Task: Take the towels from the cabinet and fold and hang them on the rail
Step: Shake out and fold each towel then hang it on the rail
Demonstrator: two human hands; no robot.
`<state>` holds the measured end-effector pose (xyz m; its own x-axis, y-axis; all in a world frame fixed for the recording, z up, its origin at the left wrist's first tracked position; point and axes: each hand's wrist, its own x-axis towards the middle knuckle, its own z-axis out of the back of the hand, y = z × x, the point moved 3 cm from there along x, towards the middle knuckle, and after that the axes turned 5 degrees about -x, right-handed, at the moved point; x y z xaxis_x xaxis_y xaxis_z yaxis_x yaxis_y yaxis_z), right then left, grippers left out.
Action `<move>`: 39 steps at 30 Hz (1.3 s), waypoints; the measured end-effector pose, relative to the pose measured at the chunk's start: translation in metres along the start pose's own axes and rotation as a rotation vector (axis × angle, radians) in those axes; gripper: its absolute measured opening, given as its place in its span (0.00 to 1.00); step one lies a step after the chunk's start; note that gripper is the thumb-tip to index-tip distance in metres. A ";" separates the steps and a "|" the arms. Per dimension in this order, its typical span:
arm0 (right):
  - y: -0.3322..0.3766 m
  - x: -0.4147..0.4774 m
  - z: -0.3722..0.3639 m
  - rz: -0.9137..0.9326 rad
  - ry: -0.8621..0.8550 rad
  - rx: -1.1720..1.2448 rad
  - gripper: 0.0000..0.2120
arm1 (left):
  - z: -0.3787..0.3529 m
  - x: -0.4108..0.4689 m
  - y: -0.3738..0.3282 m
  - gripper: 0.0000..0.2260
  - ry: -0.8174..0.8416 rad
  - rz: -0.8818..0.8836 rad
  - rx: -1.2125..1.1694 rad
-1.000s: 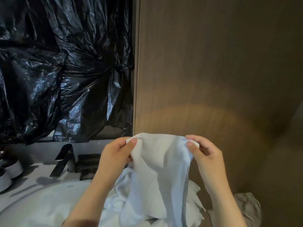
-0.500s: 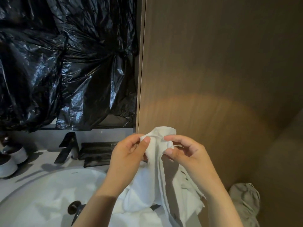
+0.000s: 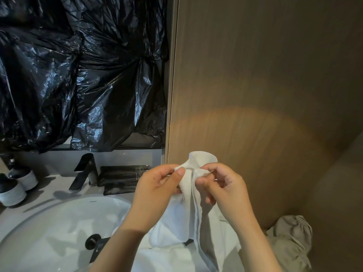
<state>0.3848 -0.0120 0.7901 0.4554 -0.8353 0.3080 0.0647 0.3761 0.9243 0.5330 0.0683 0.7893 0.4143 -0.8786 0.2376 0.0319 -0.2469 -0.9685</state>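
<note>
— Both hands have come together since a second ago, haven't they?
— Yes. Between the sink (image 3: 59,222) and wood panel (image 3: 255,95) hangs the white towel (image 3: 186,216), doubled lengthwise. The left hand (image 3: 157,185) pinches one top corner and the right hand (image 3: 225,185) pinches the other.
— Best way on?
— Probably match the hems exactly, then run the crease downward
</note>
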 end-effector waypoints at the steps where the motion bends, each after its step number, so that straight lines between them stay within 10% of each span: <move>1: -0.001 -0.001 0.000 0.012 -0.004 -0.009 0.09 | 0.000 -0.001 0.000 0.08 -0.003 0.001 -0.003; 28: 0.025 -0.002 0.000 0.096 0.092 -0.032 0.05 | -0.001 -0.006 -0.014 0.08 0.073 -0.098 0.087; 39: 0.015 -0.006 0.006 0.034 0.160 -0.066 0.10 | 0.009 0.000 -0.021 0.09 -0.085 -0.382 0.501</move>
<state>0.3778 -0.0040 0.8032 0.5938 -0.7491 0.2937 0.1031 0.4328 0.8956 0.5399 0.0774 0.8093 0.3597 -0.7260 0.5861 0.6044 -0.2972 -0.7392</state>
